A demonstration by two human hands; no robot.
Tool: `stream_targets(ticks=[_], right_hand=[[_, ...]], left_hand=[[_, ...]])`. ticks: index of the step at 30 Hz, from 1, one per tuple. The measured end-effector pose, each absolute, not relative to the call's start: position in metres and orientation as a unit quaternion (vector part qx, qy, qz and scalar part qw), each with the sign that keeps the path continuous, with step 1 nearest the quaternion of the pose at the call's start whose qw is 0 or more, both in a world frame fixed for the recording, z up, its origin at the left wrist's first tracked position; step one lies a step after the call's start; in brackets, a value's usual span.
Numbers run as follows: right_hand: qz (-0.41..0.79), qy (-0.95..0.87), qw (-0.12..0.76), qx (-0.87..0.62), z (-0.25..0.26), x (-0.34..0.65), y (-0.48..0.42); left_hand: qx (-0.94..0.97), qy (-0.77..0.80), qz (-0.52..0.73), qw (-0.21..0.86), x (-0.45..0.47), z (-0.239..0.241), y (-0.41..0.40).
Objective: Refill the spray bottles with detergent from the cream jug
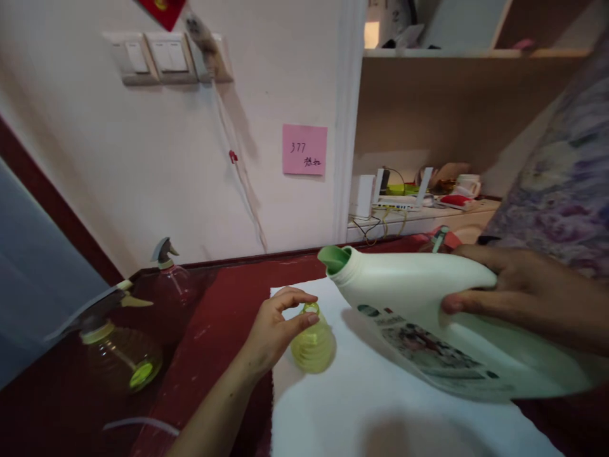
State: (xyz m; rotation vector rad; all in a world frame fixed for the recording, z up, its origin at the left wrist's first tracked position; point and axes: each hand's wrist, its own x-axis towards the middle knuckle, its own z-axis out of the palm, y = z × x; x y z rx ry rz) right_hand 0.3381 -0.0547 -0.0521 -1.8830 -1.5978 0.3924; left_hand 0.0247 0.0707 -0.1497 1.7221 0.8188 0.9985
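My left hand (280,327) has its thumb and index finger around the neck of a small yellow see-through bottle (314,349), which stands upright on a white sheet (328,412) with no spray head on it. In my right hand (518,295) is a large pale green detergent jug (423,279), gripped by its handle and tipped nearly level. The jug's green pouring spout (334,257) points left, above and right of the yellow bottle's mouth, apart from it. No stream of liquid shows. Some of my right fingers are hidden behind the jug.
At the left are a yellowish spray bottle (121,355), a pink spray bottle (174,279) and a clear tube (143,422). A green spray trigger (440,238) shows behind the jug. A white router (397,202) sits on the back shelf. Floral cloth (556,171) hangs at right.
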Motion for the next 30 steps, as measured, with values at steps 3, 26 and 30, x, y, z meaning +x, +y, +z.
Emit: stream_targets(ticks=[3,26,30], right_hand=[[0.184,-0.565,0.378,-0.71,-0.058,0.336,-0.053],[0.161,-0.436,0.672,-0.577,-0.193,0.323,0.042],[0.15,-0.448,0.662,-0.582,-0.189,0.319,0.04]], left_hand=[[0.719,0.341,0.4,0.455,0.023,-0.15,0.073],[0.748,0.379,0.357,0.411,0.018,-0.127,0.067],[0.725,0.384,0.389,0.418,0.015,-0.124,0.065]])
